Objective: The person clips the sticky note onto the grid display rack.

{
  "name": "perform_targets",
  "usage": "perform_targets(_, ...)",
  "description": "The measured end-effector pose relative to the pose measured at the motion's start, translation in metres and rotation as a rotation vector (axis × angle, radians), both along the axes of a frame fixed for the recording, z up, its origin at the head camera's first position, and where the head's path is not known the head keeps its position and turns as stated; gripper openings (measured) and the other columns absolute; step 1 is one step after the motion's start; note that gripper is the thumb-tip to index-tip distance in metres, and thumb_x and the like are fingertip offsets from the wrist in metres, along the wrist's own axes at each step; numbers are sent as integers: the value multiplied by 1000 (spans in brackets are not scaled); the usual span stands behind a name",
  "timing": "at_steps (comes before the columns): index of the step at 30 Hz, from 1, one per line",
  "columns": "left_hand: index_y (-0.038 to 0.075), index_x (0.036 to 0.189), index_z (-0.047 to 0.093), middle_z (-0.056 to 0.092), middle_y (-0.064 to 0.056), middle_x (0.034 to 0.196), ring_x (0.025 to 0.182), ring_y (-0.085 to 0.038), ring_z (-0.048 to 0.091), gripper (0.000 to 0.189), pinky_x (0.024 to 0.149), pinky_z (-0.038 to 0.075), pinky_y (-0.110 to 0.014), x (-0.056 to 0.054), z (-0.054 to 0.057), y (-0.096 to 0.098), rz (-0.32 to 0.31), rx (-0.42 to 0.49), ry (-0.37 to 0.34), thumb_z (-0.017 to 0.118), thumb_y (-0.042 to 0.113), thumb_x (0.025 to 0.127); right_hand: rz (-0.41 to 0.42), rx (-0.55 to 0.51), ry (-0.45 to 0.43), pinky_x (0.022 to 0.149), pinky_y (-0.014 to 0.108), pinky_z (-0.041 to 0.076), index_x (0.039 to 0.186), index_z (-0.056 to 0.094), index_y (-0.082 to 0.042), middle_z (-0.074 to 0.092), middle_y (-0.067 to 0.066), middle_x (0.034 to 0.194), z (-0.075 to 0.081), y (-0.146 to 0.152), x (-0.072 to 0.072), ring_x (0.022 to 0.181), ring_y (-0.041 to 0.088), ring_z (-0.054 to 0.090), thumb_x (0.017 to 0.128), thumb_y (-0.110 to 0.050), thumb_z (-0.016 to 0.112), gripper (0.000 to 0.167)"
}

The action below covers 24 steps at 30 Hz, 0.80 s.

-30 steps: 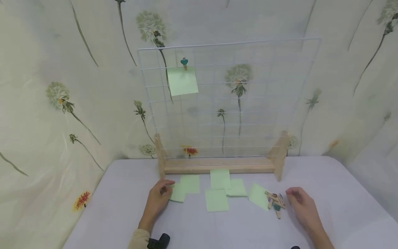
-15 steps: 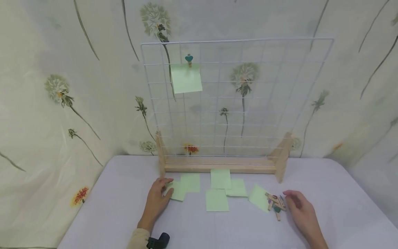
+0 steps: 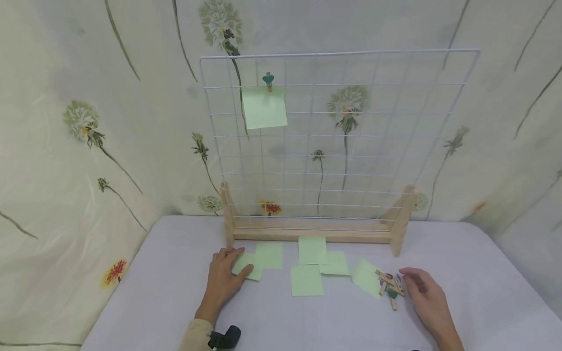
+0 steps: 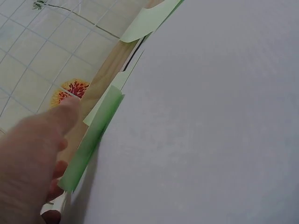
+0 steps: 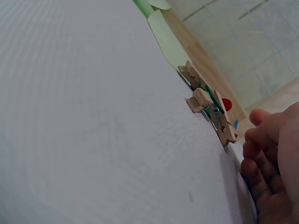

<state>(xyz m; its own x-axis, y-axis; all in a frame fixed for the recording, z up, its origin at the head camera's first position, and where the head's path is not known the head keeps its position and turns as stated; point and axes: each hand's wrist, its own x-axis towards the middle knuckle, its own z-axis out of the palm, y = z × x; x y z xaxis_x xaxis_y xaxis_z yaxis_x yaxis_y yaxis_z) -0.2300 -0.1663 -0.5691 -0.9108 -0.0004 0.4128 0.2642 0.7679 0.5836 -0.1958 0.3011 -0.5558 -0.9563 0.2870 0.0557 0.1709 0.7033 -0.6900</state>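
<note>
In the head view my left hand (image 3: 223,278) spreads thumb and fingers around the leftmost pale green paper square (image 3: 247,265). In the left wrist view that square (image 4: 93,140) appears nearly edge-on, with the fingers (image 4: 58,175) right at its near end and the thumb apart above. My right hand (image 3: 427,298) rests loosely curled on the table, just right of a small pile of wooden clothespins (image 3: 391,287), and holds nothing. The clothespins (image 5: 210,105) lie heaped near its fingertips in the right wrist view; some carry coloured decorations.
A white wire grid (image 3: 327,136) stands on a wooden base (image 3: 311,235) at the table's back. One green square (image 3: 265,108) hangs there from a clothespin with a teal heart (image 3: 268,80). Several more squares (image 3: 307,281) lie along the white tabletop (image 3: 342,324).
My left hand has moved slightly and spread its thumb and fingers wider over the leftmost square. The head view has shifted a little. The right hand stays beside the clothespins.
</note>
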Motion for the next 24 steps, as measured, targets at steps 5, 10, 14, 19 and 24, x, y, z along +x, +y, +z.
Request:
perform_targets(5, 25, 122, 63, 53, -6, 122, 110, -29, 44, 47, 88, 34, -51, 4, 1, -5, -104, -18, -1, 69, 24, 76, 24, -35, -40, 92, 53, 41, 132, 47, -8, 48, 19, 136, 4, 1, 1, 121, 39, 47, 101, -30, 35, 39)
perform_targets(10, 26, 109, 70, 53, -8, 124, 111, -33, 43, 51, 85, 33, -51, 6, 3, -6, -210, -23, 50, 63, 4, 63, 37, -5, -8, 91, 53, 42, 129, 49, -8, 50, 20, 134, 2, 4, 5, 120, 40, 48, 101, -23, 37, 34)
perform_targets(14, 25, 103, 72, 54, -10, 123, 111, -35, 44, 51, 84, 34, -50, 5, 4, -6, -238, -25, 79, 60, -2, 61, 33, 5, -4, 91, 52, 43, 128, 49, -7, 51, 19, 132, -2, 4, 5, 119, 39, 49, 101, -20, 36, 33)
perform_targets(19, 26, 99, 72, 55, -10, 124, 113, -35, 45, 51, 84, 36, -52, 3, 3, -3, -228, -17, 75, 58, -5, 60, 16, -4, -32, 91, 53, 42, 128, 49, -8, 50, 19, 133, -2, 5, 3, 119, 39, 48, 100, -22, 37, 33)
perform_targets(24, 27, 79, 71, 60, -5, 119, 114, -32, 48, 35, 90, 37, -54, 6, 2, -2, -178, 17, 30, 62, -4, 67, 23, -8, -57, 90, 51, 43, 128, 49, -8, 50, 18, 133, -2, 5, 1, 119, 37, 48, 101, -24, 36, 34)
